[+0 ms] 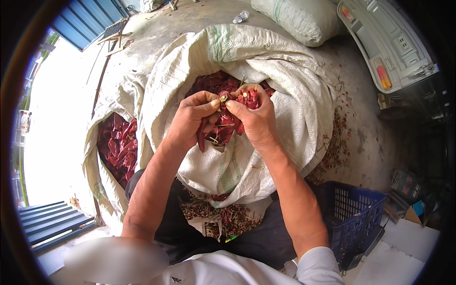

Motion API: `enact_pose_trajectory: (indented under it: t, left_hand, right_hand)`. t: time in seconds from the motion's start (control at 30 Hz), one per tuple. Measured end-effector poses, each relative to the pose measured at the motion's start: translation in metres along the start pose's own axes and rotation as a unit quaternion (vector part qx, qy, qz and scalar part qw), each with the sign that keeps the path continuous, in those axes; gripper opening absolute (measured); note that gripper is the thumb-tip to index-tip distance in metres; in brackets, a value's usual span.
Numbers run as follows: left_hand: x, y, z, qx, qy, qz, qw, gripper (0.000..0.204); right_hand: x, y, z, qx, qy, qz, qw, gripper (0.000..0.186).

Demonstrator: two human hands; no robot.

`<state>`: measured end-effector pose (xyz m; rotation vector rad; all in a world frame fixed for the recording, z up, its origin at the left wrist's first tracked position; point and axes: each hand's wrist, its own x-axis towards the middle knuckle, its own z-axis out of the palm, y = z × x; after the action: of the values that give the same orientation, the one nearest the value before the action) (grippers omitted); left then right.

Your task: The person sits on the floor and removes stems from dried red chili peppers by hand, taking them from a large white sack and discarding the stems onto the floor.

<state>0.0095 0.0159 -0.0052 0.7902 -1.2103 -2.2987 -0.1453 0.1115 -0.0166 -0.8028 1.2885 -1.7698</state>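
Dried red chili peppers are in both my hands, above the mouth of a large white woven sack (304, 118). My left hand (192, 116) pinches the stem end of one dried chili pepper (224, 97), and another pepper hangs under its fingers. My right hand (256, 116) meets it thumb to thumb at that stem end and also clasps a few peppers (248, 98) with their cut-looking tops upward. More dark red chilies (218, 81) lie inside the sack behind my fingers. Loose peppers and stems (221, 134) show just below my hands.
A second white sack of red chilies (118, 147) stands at the left. A blue plastic crate (351, 209) sits by my right knee. Stem scraps (337, 147) litter the concrete floor. A stuffed white sack (299, 21) and a vehicle panel (387, 42) are at the far right.
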Motion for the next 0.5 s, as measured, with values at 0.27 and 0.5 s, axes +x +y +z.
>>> enact_pose_trajectory:
  t: [0.27,0.5]
  left_hand:
    - [-0.002,-0.008,0.024,0.377,0.171,0.169,0.894,0.023]
    - [-0.002,-0.002,0.019,0.46,0.113,0.167,0.865,0.017]
  right_hand:
    - [-0.001,-0.007,0.006,-0.298,0.051,-0.129,0.944,0.029]
    - [-0.008,-0.006,0.006,-0.322,0.025,-0.134,0.937,0.03]
